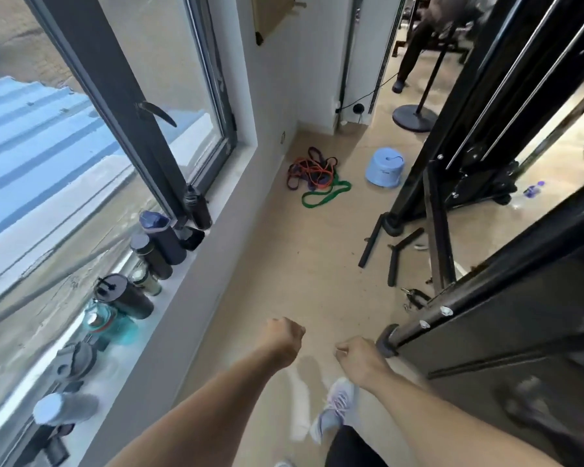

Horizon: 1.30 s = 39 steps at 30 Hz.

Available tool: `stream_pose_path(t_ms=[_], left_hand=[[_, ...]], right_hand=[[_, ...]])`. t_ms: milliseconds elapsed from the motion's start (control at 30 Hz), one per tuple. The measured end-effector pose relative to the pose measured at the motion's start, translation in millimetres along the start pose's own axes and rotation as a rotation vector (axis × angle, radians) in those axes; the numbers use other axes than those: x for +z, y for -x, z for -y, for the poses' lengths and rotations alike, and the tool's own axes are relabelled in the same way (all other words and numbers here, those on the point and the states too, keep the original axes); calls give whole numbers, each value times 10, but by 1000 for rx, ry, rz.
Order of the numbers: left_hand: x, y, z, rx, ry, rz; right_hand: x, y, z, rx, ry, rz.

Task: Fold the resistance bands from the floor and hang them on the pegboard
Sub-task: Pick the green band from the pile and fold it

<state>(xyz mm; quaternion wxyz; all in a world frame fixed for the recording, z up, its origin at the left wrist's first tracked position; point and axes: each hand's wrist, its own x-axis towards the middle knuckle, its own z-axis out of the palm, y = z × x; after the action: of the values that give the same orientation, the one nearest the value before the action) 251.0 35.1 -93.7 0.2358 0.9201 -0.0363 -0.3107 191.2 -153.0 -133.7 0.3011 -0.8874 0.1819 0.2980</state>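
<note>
Head view, tan floor (pixel 284 264), tangled resistance bands (pixel 314 175) near wall (pixel 270 96)

This is a gym. A black cable machine (pixel 486 136) with steel guide rods fills the 2 o'clock side, loose bar handles (pixel 395 251) lie on the tan floor (pixel 284 264) beside it, and drink bottles (pixel 155 251) line the windowsill (pixel 196 264) at 9 o'clock.

Smooth matt floor (pixel 304 264); rubbery resistance bands (pixel 314 176); glossy black metal frame (pixel 486 311)
</note>
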Motion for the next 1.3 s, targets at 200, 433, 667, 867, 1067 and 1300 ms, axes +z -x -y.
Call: stream_pose_path(t_ms=[200,433,667,867,1067,1300], left_hand=[[-568,-1036,-391,-12,-28,-8],[-1384,-2145,-840,5,-58,-61],[-1972,-3386,-1261,24,-13,-59],[-2549,-4691,-1496,74,37,-20],[-3069,-5694,-1732,104,-12,68],[-3365,-6635,-2257,153,-31,115]], right_hand=[[-641,-1028,316,-17,36,39],[-1805,-2136,791,-83,26,-4],[-2362,-3185,1091,-36,63,87],[-2880,-4244,1444,58,38,41],[-3462,-5037,1972,114,-73,-27],[-3999,-5682,2086,178,-170,-64]])
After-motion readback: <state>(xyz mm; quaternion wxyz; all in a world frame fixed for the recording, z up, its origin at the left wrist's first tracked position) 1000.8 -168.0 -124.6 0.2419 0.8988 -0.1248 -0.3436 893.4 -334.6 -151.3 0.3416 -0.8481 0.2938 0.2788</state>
